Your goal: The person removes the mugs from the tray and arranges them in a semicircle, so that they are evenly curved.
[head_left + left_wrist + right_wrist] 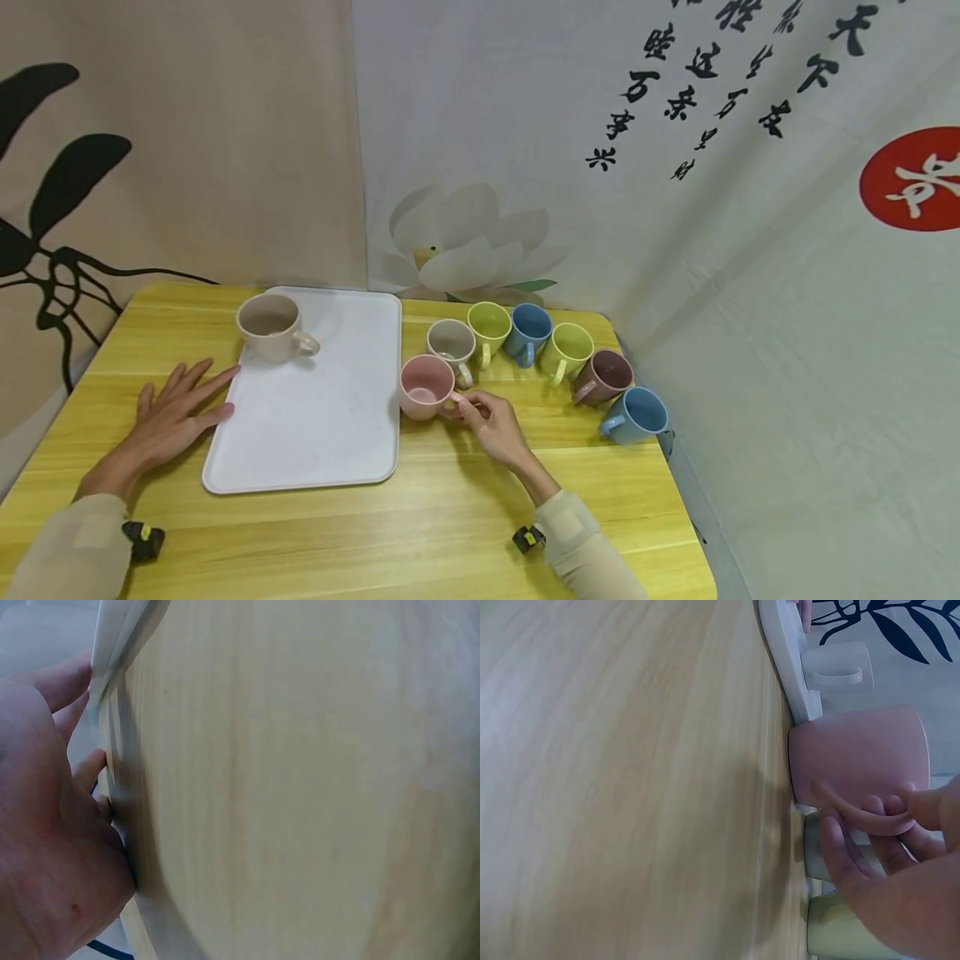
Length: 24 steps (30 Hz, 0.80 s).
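A pink mug [426, 388] stands at the right edge of the white tray [322, 433]. My right hand [491, 425] pinches its handle [870, 820] between thumb and fingers, as the right wrist view shows up close. On the tray's far left part sits a beige mug [270, 327], its handle pointing right. My left hand [174, 414] lies spread on the table with straight fingers, thumb and forefinger touching the tray's left edge. In the left wrist view that hand [56, 817] appears beside the tray's rim [112, 645].
Right of the pink mug, a curved row of mugs runs along the wooden table [300, 542]: a grey one [451, 342], yellow-green ones [566, 350], blue ones [637, 417] and a mauve one [602, 377]. A printed cloth [480, 125] hangs behind.
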Tool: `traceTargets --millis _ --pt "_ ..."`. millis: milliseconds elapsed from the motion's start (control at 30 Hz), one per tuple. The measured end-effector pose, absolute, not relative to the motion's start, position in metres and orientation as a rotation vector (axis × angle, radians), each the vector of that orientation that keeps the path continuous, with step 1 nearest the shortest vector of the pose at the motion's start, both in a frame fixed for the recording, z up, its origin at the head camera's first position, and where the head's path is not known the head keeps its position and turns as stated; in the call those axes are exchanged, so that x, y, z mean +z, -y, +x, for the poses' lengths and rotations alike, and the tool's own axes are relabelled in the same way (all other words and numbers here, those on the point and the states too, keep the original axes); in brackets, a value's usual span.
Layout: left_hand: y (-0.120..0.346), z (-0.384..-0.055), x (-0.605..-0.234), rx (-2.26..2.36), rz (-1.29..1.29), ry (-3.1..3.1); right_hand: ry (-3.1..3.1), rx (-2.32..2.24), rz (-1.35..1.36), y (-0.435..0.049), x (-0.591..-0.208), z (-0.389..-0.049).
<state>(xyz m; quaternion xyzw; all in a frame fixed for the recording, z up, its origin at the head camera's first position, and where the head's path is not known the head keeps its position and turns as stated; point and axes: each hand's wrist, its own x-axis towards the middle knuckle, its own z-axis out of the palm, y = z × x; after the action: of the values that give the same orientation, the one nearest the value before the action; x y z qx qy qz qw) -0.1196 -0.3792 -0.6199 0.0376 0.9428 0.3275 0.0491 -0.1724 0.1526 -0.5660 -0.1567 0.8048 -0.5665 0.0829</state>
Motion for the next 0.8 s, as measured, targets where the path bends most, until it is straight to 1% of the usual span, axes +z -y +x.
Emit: traceTargets --millis 367,633,800 --pt "0.3799 -0.1199 -0.6192 0.993 0.121 -2.878 -2.359 -1.761 -0.444 -0.1537 -0.571 -0.1765" --pt "0.3797 -0.1203 -0.6217 1.016 0.128 -2.887 -2.511 -1.712 -0.427 -0.1549 -0.5706 -0.177" --pt "0.3805 -0.1207 -0.6227 1.02 0.138 -2.891 -2.614 -1.774 -0.404 -0.1555 -0.5672 -0.176"
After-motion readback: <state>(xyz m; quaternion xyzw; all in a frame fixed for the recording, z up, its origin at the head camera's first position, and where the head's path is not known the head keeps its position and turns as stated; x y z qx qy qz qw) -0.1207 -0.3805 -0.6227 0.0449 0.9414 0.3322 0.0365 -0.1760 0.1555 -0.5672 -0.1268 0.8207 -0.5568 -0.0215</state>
